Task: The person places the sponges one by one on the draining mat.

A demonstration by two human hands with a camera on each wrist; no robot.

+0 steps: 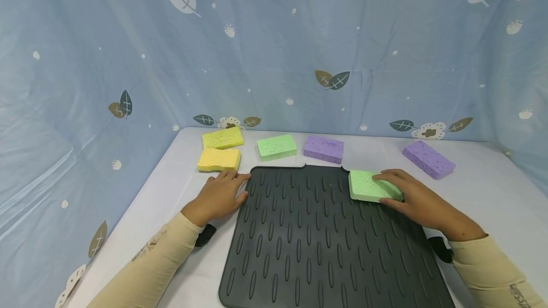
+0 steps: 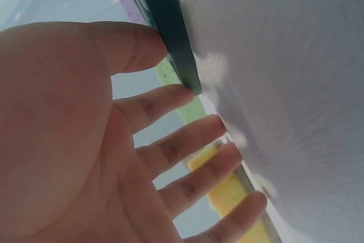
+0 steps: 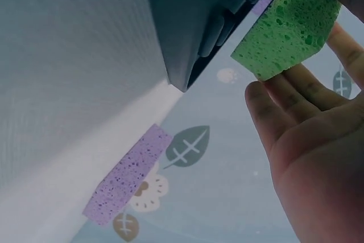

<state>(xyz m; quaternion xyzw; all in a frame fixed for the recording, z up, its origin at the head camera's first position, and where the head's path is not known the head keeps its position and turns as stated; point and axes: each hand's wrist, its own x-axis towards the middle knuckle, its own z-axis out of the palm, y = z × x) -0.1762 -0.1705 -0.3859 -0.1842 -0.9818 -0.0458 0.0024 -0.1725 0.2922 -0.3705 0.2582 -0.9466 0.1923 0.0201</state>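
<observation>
A green sponge [image 1: 366, 187] is at the back right corner of the dark grey ridged mat [image 1: 314, 232]. My right hand [image 1: 413, 199] grips that sponge between the thumb and fingers; the right wrist view shows the sponge [image 3: 290, 29] above the mat's surface. At the mat's back left corner, my left hand [image 1: 220, 196] rests with its thumb and index finger by the edge. In the left wrist view the fingers [image 2: 179, 146] are spread and nearly straight, with the thumb against the mat's side [image 2: 176, 32].
Along the back of the white table [image 1: 192, 179] lie two yellow sponges [image 1: 219, 159], another green sponge [image 1: 277, 147] and a purple sponge [image 1: 323, 149]. A second purple sponge [image 1: 429, 159] lies to the right. Behind the table hangs a blue leaf-patterned curtain [image 1: 274, 51].
</observation>
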